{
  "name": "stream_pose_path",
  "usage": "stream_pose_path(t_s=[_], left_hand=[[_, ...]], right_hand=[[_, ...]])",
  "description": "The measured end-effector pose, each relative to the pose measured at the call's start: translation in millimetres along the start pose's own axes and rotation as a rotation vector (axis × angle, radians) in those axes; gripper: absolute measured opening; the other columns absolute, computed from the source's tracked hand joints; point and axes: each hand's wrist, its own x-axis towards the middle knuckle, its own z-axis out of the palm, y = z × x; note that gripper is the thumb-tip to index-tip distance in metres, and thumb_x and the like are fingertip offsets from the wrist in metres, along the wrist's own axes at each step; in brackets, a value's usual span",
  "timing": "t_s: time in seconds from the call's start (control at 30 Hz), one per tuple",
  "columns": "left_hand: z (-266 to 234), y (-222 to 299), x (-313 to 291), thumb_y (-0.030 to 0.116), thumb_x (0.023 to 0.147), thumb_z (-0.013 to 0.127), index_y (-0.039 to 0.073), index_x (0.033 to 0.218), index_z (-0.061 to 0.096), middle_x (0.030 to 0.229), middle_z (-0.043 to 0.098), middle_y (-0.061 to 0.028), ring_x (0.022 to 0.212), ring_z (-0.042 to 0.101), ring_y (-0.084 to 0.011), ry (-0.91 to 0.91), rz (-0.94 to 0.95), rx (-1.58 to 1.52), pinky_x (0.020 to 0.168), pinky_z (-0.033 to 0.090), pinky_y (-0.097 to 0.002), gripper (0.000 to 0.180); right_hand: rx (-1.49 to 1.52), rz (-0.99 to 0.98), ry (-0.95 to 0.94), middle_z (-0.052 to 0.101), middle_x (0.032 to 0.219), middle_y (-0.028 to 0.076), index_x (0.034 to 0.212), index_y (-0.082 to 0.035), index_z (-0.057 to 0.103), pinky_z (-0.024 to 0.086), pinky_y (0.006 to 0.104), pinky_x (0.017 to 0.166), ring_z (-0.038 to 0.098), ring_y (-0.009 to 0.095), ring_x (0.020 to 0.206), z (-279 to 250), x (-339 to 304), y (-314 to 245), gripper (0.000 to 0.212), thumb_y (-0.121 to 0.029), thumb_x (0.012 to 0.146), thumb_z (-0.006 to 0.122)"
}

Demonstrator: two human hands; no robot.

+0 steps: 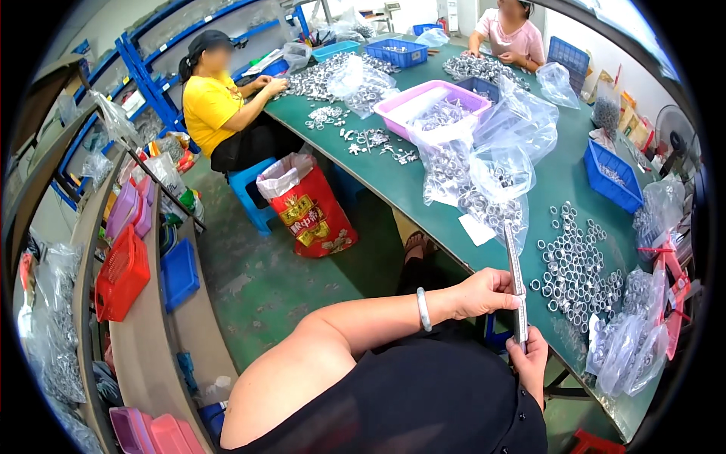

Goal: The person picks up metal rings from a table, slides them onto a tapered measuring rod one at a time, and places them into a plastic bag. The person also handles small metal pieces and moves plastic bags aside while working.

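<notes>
A long grey metal ring mandrel [516, 261] points away from me over the table's near edge, with fine markings along it. My right hand [531, 359] is closed round its near end. Thumb and fingers of my left hand [488, 293] pinch at the mandrel's middle, where a small silvery band seems to sit around it; the fingertips partly hide it. A pale bangle [423, 309] circles my left wrist. Many loose silvery rings [578, 272] lie spread to the right of my hands. Just beyond the mandrel's far tip, a clear bag [491, 198] holds more rings.
The green table [363, 170] carries a pink tub [389, 113], a blue basket [614, 178] and heaps of small metal parts. Bagged parts [631, 333] lie at the right edge. Two people sit farther along. A red sack [310, 212] stands on the floor; shelves [128, 318] line the left.
</notes>
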Motion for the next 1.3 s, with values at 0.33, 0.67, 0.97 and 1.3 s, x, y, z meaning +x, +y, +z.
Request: stream_pose_path(t_s=[0.33, 0.67, 0.97, 1.3], left_hand=[[14, -4, 4, 0.005, 0.075, 0.064, 0.004, 0.091, 0.054, 0.082, 0.054, 0.0014, 0.075, 0.050, -0.0064, -0.082, 0.062, 0.096, 0.072, 0.042, -0.0218, 0.019], [25, -5, 6, 0.004, 0.074, 0.063, 0.005, 0.090, 0.054, 0.081, 0.055, 0.0014, 0.075, 0.050, -0.0065, -0.111, 0.045, 0.140, 0.071, 0.042, -0.0224, 0.018], [38, -8, 26, 0.003, 0.075, 0.062, 0.004, 0.096, 0.053, 0.086, 0.056, -0.0007, 0.082, 0.052, -0.0091, -0.158, -0.004, 0.233, 0.078, 0.041, -0.0251, 0.022], [87, -3, 70, 0.005, 0.075, 0.062, 0.004, 0.096, 0.056, 0.080, 0.054, 0.0027, 0.062, 0.044, -0.0026, -0.142, -0.121, 0.277, 0.053, 0.034, -0.0166, 0.022]], right_hand=[[-0.121, 0.065, 0.025, 0.043, 0.062, -0.004, 0.072, -0.004, 0.048, 0.033, 0.0200, 0.054, 0.038, 0.005, 0.059, -6, -3, 10, 0.013, -0.003, 0.069, 0.061], [-0.165, 0.064, 0.010, 0.044, 0.058, -0.004, 0.073, -0.002, 0.050, 0.032, 0.0196, 0.048, 0.039, 0.004, 0.053, -10, -13, 10, 0.008, -0.002, 0.073, 0.058], [-0.147, 0.072, 0.061, 0.044, 0.060, -0.004, 0.072, -0.003, 0.049, 0.035, 0.0216, 0.051, 0.039, 0.005, 0.055, -26, -26, 9, 0.012, -0.007, 0.074, 0.060], [-0.215, -0.051, 0.309, 0.041, 0.051, 0.003, 0.063, -0.004, 0.044, 0.037, 0.0273, 0.047, 0.040, 0.011, 0.048, -64, -62, 37, 0.025, -0.015, 0.073, 0.063]])
